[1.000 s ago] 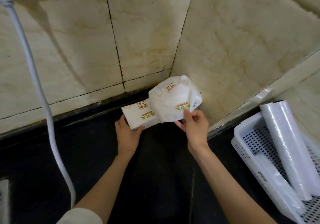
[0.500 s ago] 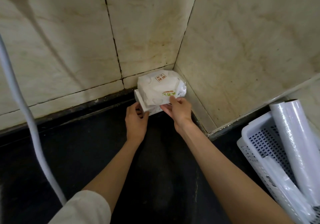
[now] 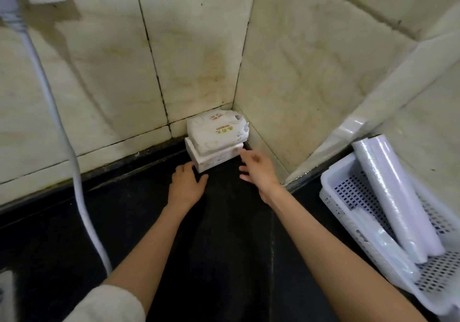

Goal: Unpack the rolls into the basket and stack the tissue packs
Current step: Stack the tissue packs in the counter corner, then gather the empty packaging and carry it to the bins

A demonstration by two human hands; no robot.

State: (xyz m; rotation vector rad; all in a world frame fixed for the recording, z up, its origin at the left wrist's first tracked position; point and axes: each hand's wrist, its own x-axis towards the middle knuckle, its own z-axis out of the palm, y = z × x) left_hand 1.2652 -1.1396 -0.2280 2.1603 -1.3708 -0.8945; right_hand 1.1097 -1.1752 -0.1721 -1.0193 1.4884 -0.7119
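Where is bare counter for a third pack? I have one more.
Free: the dark counter between the cable and the left hand, and between both forearms. Crowded: the corner with the stacked packs, and the basket of rolls.

Two white tissue packs [image 3: 217, 140] stacked in the corner (rolls [image 3: 395, 202] in basket [image 3: 348, 204]).

White basket [image 3: 333, 184] runs off the right edge; the upper tissue pack [image 3: 216, 132] hides most of the lower tissue pack [image 3: 211, 160].
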